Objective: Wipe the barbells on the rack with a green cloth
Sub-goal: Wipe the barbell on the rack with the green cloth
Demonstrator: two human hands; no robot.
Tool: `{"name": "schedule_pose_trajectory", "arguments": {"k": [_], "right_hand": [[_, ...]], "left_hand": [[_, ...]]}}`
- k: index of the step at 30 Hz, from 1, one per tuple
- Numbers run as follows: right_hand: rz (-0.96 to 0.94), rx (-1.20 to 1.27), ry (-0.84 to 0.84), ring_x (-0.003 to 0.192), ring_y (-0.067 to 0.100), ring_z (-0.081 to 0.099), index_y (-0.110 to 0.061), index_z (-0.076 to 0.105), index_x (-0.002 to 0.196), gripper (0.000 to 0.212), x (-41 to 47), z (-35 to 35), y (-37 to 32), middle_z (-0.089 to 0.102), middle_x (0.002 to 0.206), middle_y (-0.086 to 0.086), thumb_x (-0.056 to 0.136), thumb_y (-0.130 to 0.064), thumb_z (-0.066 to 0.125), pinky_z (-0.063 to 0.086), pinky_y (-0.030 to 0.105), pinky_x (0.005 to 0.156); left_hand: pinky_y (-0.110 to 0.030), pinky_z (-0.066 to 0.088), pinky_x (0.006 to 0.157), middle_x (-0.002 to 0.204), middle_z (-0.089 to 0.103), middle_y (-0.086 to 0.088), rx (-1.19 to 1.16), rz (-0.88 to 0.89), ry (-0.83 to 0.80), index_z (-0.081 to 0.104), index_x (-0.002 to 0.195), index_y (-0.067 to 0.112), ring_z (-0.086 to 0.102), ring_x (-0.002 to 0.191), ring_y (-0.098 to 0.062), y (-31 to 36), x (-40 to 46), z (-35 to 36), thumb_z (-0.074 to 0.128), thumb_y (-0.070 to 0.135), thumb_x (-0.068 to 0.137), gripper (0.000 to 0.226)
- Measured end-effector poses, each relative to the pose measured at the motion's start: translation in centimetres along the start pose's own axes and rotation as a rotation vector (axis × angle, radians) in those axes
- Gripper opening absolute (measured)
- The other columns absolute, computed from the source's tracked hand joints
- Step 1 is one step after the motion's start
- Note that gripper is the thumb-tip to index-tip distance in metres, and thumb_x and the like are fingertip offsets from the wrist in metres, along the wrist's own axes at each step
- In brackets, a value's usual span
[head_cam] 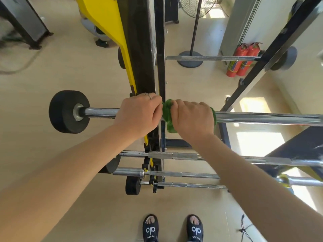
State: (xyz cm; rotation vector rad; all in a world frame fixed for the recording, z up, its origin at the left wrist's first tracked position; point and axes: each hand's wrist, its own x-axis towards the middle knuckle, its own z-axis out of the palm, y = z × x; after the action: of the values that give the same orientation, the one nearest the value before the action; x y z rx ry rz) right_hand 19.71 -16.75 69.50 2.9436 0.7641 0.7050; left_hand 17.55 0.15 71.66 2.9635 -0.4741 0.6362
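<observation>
A chrome barbell (262,117) with a black end weight (66,111) lies across the black and yellow rack (139,49) at chest height. My left hand (139,112) grips the bar just left of the rack upright. My right hand (192,116) is closed around the bar with the green cloth (167,116) wrapped under it; cloth shows at both sides of the hand. Below hang several more barbells (174,155) on lower pegs. Another barbell (209,58) rests on the far side.
Two red fire extinguishers (241,60) stand by the wall at the back right. A fan stand base (190,59) sits on the floor behind the rack. A second rack upright (272,55) slants on the right. My sandalled feet (173,227) are below.
</observation>
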Motion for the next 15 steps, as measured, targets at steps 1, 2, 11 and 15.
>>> {"name": "schedule_pose_trajectory", "arguments": {"k": [1, 2, 11, 15], "right_hand": [[-0.064, -0.029, -0.005, 0.038, 0.018, 0.033, -0.017, 0.047, 0.069, 0.030, 0.0, -0.4, 0.8, 0.042, 0.051, -0.006, 0.096, -0.028, 0.051, 0.033, 0.025, 0.046], [-0.086, -0.056, -0.030, 0.034, 0.017, 0.029, -0.017, 0.045, 0.067, 0.032, -0.3, -0.7, 1.8, 0.040, 0.047, -0.006, 0.096, -0.028, 0.051, 0.033, 0.023, 0.044], [0.208, -0.200, -0.210, 0.041, 0.019, 0.042, -0.011, 0.043, 0.074, 0.027, -2.6, -2.1, 6.0, 0.037, 0.047, -0.003, 0.099, -0.021, 0.045, 0.033, 0.027, 0.050], [0.127, -0.054, -0.316, 0.042, 0.015, 0.038, -0.020, 0.046, 0.089, 0.024, 1.2, -2.3, -1.1, 0.043, 0.054, -0.006, 0.104, -0.036, 0.036, 0.031, 0.026, 0.048]], "left_hand": [[-0.022, 0.037, 0.047, 0.071, 0.054, 0.006, -0.004, 0.005, 0.001, 0.060, 0.087, 0.018, 0.045, 0.058, -0.010, -0.1, -0.1, 0.0, 0.042, 0.030, 0.102, 0.027], [-0.022, 0.037, 0.047, 0.070, 0.053, 0.007, -0.011, 0.010, 0.002, 0.061, 0.087, 0.017, 0.045, 0.058, -0.010, -0.1, -0.1, 0.0, 0.043, 0.029, 0.102, 0.026], [-0.018, 0.037, 0.050, 0.070, 0.046, 0.012, -0.083, -0.018, 0.038, 0.064, 0.088, 0.017, 0.043, 0.058, -0.008, -0.2, -0.3, 0.2, 0.047, 0.029, 0.100, 0.024], [-0.025, 0.048, 0.052, 0.073, 0.060, 0.007, -0.099, -0.027, 0.030, 0.064, 0.090, 0.018, 0.052, 0.061, -0.010, -0.1, -0.2, 0.1, 0.043, 0.031, 0.102, 0.027]]}}
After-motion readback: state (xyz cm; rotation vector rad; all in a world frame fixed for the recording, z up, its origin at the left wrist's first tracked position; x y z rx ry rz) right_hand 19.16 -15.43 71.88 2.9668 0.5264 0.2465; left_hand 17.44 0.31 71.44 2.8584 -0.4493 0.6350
